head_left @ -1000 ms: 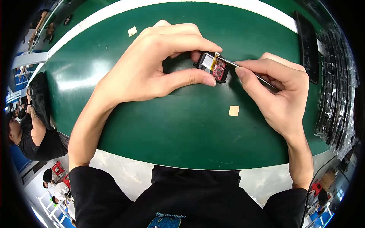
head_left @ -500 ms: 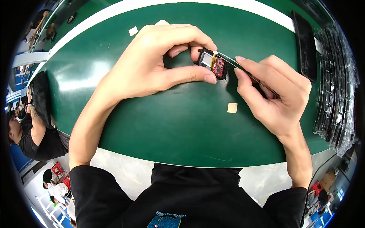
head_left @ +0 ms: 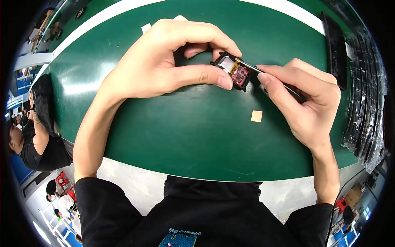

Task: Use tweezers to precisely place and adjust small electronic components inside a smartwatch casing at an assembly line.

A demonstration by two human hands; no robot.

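Observation:
My left hand (head_left: pixel 164 61) grips a small black device housing (head_left: pixel 245 87) by its edges, thumb on the near side and fingers on the far side. Inside the open housing lie a red circuit board (head_left: pixel 239 76), a silver block (head_left: pixel 226 64) and a strip of yellow tape. Between the thumb and fingers of my right hand (head_left: pixel 304 88) is a pair of tweezers (head_left: pixel 249 66). Their tips reach into the housing beside the yellow tape; whether they pinch anything is too small to tell.
On the green table (head_left: pixel 197 136) lie a pale square piece (head_left: pixel 256 116) and a white piece (head_left: pixel 146 28) partly behind my left hand. At the right are a black tray (head_left: pixel 335 49) and a stack of plastic-wrapped black trays (head_left: pixel 362 99). A person (head_left: pixel 41 144) sits at the left.
The whole view has shifted slightly. The tweezers' tips sit further into the housing, and the white bit seen at them before no longer shows. Both hands keep their holds.

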